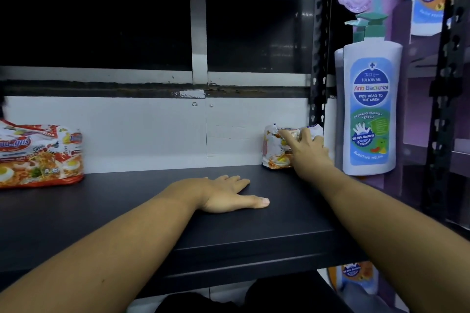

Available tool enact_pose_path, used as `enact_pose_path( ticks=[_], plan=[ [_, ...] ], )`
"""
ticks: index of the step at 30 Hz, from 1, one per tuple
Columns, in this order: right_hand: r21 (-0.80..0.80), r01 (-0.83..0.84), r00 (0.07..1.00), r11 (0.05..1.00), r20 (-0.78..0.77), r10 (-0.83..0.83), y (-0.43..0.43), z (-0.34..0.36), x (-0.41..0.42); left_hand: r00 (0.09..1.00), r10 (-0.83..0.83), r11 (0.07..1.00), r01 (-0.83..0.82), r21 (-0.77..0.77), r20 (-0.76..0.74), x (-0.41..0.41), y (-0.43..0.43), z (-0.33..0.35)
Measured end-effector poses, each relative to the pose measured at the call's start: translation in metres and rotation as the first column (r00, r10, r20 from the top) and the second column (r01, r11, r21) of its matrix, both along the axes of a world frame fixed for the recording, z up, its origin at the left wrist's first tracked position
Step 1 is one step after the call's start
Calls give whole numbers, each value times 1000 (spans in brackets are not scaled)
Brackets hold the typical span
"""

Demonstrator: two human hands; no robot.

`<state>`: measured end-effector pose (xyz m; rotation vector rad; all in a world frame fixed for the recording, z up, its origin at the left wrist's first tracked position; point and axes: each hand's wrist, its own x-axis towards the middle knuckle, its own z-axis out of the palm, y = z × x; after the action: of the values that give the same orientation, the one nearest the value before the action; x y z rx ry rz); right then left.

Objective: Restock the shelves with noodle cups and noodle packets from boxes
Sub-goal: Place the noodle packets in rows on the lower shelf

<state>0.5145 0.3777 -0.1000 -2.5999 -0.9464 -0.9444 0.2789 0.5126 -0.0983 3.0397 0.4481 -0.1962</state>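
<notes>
Fingers of my right hand curl over the top of a crinkled white-and-orange plastic noodle packet, gripping it. The packet stands at the back right corner of the flat black shelf board, against the white back panel. My left hand lies palm down on the board, fingers straight, nearer me than the packet. Far left of both hands sits a red-and-orange multipack of noodles; I cannot read its lettering. Just right of my right fingers is a white bottle-shaped display cut-out reading "FOLLOW ME Anti-Bacterial KIDS HEAD TO TOE WASH". A wide stretch of black board shows between the two noodle packs, out to the front edge.
</notes>
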Motion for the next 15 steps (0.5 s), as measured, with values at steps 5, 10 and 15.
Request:
enact_pose_path(
  ticks=[5,10,15],
  plan=[
    [-41,-97,988,994,-127,92,4,-5,7,1000,1,1000,-1,-1,1,1,1,-1],
    [-82,-82,981,993,-183,65,3,-6,6,1000,5,1000,-5,1,2,2,1,-1],
    [-98,-75,965,992,-257,47,5,-6,7,1000,3,1000,-3,1,1,1,0,0]
  ],
)
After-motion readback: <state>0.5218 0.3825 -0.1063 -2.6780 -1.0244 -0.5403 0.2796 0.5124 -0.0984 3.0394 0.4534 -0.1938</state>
